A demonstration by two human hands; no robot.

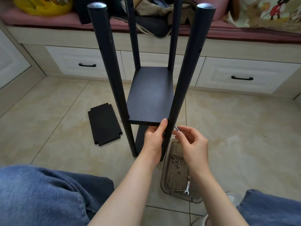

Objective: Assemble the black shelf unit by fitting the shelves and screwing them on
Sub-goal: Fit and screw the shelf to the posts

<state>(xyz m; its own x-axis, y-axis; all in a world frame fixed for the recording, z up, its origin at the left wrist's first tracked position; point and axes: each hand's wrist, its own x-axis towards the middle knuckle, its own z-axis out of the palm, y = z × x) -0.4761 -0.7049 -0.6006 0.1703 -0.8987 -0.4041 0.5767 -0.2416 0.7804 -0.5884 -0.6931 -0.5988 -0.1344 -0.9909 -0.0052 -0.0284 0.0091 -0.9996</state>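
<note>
The black shelf unit stands on the tiled floor with several round posts; the near right post [184, 82] and near left post [110, 70] rise toward me. One shelf [151, 95] sits between the posts, a lower board just visible beneath it. My left hand [154, 136] grips the near right post just under the shelf's front corner, thumb up against the shelf edge. My right hand [192, 144] pinches a silver screw [176, 128] whose tip meets the right side of that post. A loose black shelf [104, 124] with notched corners lies flat on the floor to the left.
A clear plastic tray [166, 180] by my right forearm holds several screws, nuts and a small wrench [187, 188]. White drawers [84, 62] under a cushioned bench [48, 20] stand behind the unit. My knees in blue jeans [40, 196] fill the lower corners.
</note>
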